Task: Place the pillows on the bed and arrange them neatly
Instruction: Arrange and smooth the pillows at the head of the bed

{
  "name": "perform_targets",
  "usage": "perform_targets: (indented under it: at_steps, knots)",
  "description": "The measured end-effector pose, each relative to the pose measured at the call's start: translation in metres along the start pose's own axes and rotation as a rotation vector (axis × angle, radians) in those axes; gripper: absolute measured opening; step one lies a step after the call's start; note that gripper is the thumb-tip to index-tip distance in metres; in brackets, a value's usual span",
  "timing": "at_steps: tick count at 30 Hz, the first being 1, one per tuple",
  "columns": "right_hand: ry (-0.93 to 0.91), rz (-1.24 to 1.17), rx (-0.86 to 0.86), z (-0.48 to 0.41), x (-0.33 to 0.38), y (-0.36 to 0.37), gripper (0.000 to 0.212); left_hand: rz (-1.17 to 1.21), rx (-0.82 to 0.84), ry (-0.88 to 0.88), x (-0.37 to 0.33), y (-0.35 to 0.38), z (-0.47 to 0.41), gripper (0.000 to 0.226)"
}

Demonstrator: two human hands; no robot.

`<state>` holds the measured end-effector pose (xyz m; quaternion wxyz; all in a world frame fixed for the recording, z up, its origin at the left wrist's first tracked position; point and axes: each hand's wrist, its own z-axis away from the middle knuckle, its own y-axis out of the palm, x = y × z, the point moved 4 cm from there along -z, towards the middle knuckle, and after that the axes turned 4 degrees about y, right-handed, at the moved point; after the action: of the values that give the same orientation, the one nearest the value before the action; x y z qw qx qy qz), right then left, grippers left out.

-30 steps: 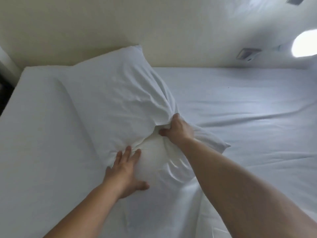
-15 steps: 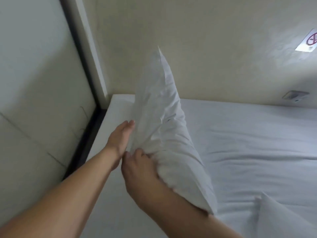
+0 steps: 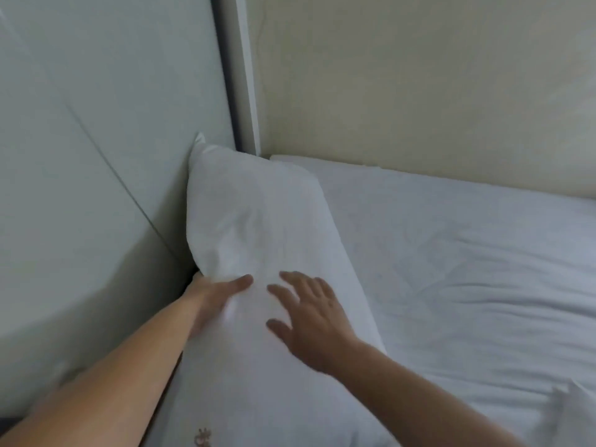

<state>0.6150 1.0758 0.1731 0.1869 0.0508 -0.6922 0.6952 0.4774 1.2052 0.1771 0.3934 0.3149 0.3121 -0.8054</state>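
Pillow (image 3: 258, 227), white, lying along the left edge of the bed (image 3: 451, 253), its long left side against the pale headboard panel (image 3: 80, 156) and its far corner reaching toward the dark vertical gap beside the cream wall (image 3: 419, 85). Left hand (image 3: 216, 295) at the pillow's left edge: thumb on the top surface, the other fingers hidden between pillow and panel, so it cannot be told whether they clamp the fabric. Right hand (image 3: 309, 321) flat over the pillow's upper face, palm down, fingers (image 3: 290, 279) spread apart and gripping nothing; whether the palm touches the fabric cannot be told. Bed sheet white and creased to the right of the pillow. A second white fold of fabric (image 3: 574, 411), only partly in view, at the lower right corner. A small brown mark (image 3: 203, 437) on the white fabric near the bottom edge, between the two forearms; too blurred to read.
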Motion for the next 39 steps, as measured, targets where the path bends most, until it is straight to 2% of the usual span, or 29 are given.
perform_targets:
  at_steps: [2,4,6,8,11,13,15,17,19,21,22,24,25,26,29,31,33,35,36,37,39]
  knots:
    - [0.418,-0.119,0.068,0.009,-0.059,-0.014,0.072,0.008,-0.063,0.021,0.024,-0.006,-0.006,0.105]
    - [0.76,-0.318,0.174,0.014,-0.109,0.003,0.088,0.032,-0.058,0.054,0.038,-0.002,-0.015,0.102]
    - [0.921,-0.639,0.188,0.019,-0.127,0.028,0.094,0.044,-0.064,0.085,0.047,0.004,-0.025,0.099]
    - [0.965,-0.924,0.123,0.024,-0.128,0.044,0.089,0.043,-0.08,0.092,0.053,0.008,-0.033,0.087]
    - [0.996,-1.056,0.034,0.03,-0.128,0.049,0.065,0.063,-0.111,0.098,0.058,0.01,-0.035,0.073]
    - [1.01,-1.05,-0.03,0.042,-0.116,0.046,0.054,0.029,-0.14,0.12,0.047,0.012,-0.036,0.068]
    - [1.034,-1.026,-0.146,0.066,-0.1,0.039,0.053,-0.071,-0.181,0.14,0.024,0.018,-0.039,0.056]
    - [1.056,-0.963,-0.209,0.093,-0.079,0.035,0.057,-0.244,-0.181,0.19,-0.005,0.033,-0.042,0.048]
    - [1.085,-0.876,-0.155,0.116,-0.057,0.036,0.07,-0.413,-0.136,0.28,-0.032,0.057,-0.044,0.049]
    - [1.028,-0.734,0.065,0.129,-0.035,0.044,0.076,-0.69,-0.057,0.402,-0.057,0.092,-0.042,0.051]
    - [0.947,-0.666,0.239,0.134,-0.028,0.05,0.072,-0.828,-0.005,0.462,-0.065,0.113,-0.037,0.052]
    - [0.798,-0.595,0.597,0.138,-0.023,0.06,0.058,-0.961,0.164,0.509,-0.066,0.155,-0.026,0.062]
    - [0.752,-0.556,0.661,0.135,-0.031,0.058,0.052,-1.008,0.256,0.502,-0.057,0.171,-0.019,0.071]
    - [0.722,-0.492,0.62,0.126,-0.045,0.051,0.047,-1.082,0.324,0.507,-0.044,0.182,-0.011,0.082]
    - [0.656,-0.203,0.199,0.084,-0.112,0.005,0.034,-1.379,0.387,0.574,0.0,0.183,0.01,0.119]
    - [0.594,-0.085,0.044,0.062,-0.154,-0.028,0.029,-1.519,0.407,0.606,0.033,0.174,0.025,0.14]
    - [0.508,0.076,0.132,0.044,-0.187,-0.044,0.069,-1.634,0.42,0.639,0.064,0.169,0.043,0.15]
    - [0.407,0.223,0.232,0.025,-0.202,-0.051,0.107,-1.7,0.355,0.665,0.081,0.173,0.051,0.142]
    - [0.362,0.286,0.277,0.016,-0.204,-0.05,0.114,-1.726,0.307,0.669,0.083,0.177,0.052,0.129]
    - [0.331,0.336,0.325,0.01,-0.205,-0.045,0.113,-1.748,0.262,0.671,0.082,0.182,0.053,0.113]
    - [0.346,0.417,0.36,0.0,-0.202,-0.031,0.088,-1.731,0.131,0.725,0.078,0.192,0.048,0.08]
